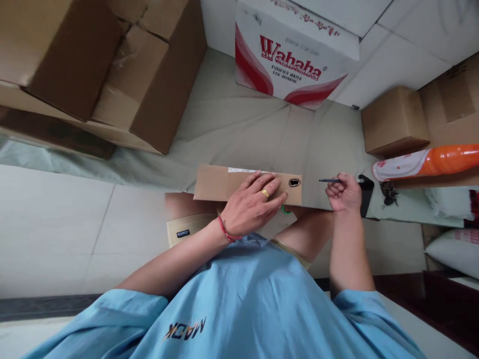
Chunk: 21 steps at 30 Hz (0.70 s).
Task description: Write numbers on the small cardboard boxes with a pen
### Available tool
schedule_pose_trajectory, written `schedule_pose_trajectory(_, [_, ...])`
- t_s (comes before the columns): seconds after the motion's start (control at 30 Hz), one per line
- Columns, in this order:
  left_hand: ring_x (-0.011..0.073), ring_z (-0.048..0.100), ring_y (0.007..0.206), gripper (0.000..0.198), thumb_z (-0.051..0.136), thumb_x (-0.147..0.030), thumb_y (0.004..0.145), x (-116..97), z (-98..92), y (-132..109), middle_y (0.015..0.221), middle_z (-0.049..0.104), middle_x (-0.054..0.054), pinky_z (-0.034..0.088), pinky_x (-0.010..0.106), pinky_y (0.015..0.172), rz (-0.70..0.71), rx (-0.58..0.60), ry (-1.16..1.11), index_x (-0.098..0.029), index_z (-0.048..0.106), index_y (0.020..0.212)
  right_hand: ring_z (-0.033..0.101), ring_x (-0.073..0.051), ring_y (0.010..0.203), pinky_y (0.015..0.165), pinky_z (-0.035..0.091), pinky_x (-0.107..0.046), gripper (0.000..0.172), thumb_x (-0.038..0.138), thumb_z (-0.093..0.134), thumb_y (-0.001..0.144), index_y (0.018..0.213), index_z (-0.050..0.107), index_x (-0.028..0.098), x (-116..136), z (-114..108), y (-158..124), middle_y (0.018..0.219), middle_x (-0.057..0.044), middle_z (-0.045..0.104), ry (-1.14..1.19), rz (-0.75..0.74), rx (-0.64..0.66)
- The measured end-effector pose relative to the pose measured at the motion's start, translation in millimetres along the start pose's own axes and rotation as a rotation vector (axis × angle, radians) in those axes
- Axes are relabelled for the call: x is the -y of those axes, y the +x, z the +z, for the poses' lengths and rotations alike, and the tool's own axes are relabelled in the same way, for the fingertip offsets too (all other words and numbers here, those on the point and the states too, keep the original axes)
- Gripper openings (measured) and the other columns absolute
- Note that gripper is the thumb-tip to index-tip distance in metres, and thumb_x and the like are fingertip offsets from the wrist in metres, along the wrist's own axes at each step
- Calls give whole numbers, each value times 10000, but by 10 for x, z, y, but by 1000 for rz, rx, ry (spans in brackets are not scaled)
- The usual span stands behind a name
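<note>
On the far left, plain brown cartons (153, 89) are stacked, square-edged and matte, with a strip of shiny tape caught on one. They are carried by the desk (232, 134), which is draped in soft, creased, pale-green cloth. Now to the near edge, where a long, narrow cardboard box (211, 182) is laid, marked by a white label strip and pierced by a dark oval hole at its right end. Its smooth top is covered by the left hand (253, 205), with the fingers laid flat and slightly spread; a gold ring and a braided red bracelet are worn there. Behind, a glossy white carton (295, 55) is printed with sweeping red curves. Farther right, a thin, dark, pen-like tool (328, 180) is pinched in the curled fingers of the right hand (342, 192), its point turned toward the box and held apart from it. Just beyond, a flat black object (367, 194) is partly hidden; keys (389, 193) are bunched beside it, near a ribbed, orange plastic bottle (441, 160), tipped sideways.
</note>
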State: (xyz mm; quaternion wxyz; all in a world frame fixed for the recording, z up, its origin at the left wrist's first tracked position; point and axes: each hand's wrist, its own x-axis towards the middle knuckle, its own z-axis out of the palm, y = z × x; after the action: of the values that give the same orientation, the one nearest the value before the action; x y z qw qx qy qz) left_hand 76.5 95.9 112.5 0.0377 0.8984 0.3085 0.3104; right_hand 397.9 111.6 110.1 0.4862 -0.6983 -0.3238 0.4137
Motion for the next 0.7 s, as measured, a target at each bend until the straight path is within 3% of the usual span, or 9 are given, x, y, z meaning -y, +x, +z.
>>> schedule_pose_trajectory(0.1, [321, 683, 1340, 241, 683, -282, 1051, 3, 42, 6, 1379, 745, 127, 540, 539, 1184, -5, -25, 26, -233, 745, 1279, 171, -56, 399, 368, 199, -178, 342, 400, 756, 691, 711, 447, 255, 43, 38, -279, 481, 127, 333, 455, 105, 167])
schedule_pose_trajectory(0.17, [324, 681, 1336, 235, 686, -282, 1046, 5, 56, 15, 1377, 742, 134, 544, 539, 1176, -8, -28, 33, -232, 750, 1267, 278, -48, 424, 382, 264, -160, 285, 378, 782, 668, 839, 608, 230, 70, 126, -437, 572, 78, 547, 558, 112, 169])
schedule_pose_trajectory(0.23, [325, 674, 1339, 238, 686, -289, 1045, 4, 57, 22, 1371, 741, 138, 540, 542, 1178, -3, -18, 38, -235, 751, 1267, 408, -57, 495, 426, 342, -155, 353, 391, 814, 684, 957, 665, 222, 100, 232, -553, 726, 23, 680, 583, 75, 154])
schedule_pose_trajectory(0.3, [322, 668, 1340, 243, 686, -294, 1044, 1, 52, 26, 1361, 743, 135, 534, 539, 1185, 4, -8, 46, -239, 751, 1272, 447, -66, 541, 456, 357, -150, 335, 375, 856, 714, 923, 636, 233, 132, 326, -627, 713, 40, 632, 561, 14, 163])
schedule_pose_trajectory(0.43, [321, 662, 1340, 250, 691, -281, 1038, -7, 49, 22, 1355, 743, 132, 522, 533, 1197, 6, -9, 63, -237, 752, 1276, 332, -59, 497, 434, 257, -159, 318, 316, 870, 746, 806, 568, 234, 178, 469, -708, 582, 98, 411, 422, -92, 143])
schedule_pose_trajectory(0.6, [325, 657, 1346, 256, 695, -270, 1035, -6, 57, 18, 1374, 735, 153, 520, 537, 1193, 2, -5, 43, -227, 748, 1282, 423, -69, 520, 460, 289, -198, 267, 408, 803, 836, 985, 678, 226, 148, 650, -805, 714, 37, 644, 144, -181, 72])
schedule_pose_trajectory(0.7, [332, 661, 1348, 249, 688, -277, 1041, -4, 65, 18, 1377, 735, 154, 525, 544, 1189, 0, -7, 39, -231, 750, 1278, 433, -73, 548, 501, 329, -211, 254, 426, 774, 877, 992, 666, 228, 84, 742, -841, 742, 44, 624, 35, -266, 36])
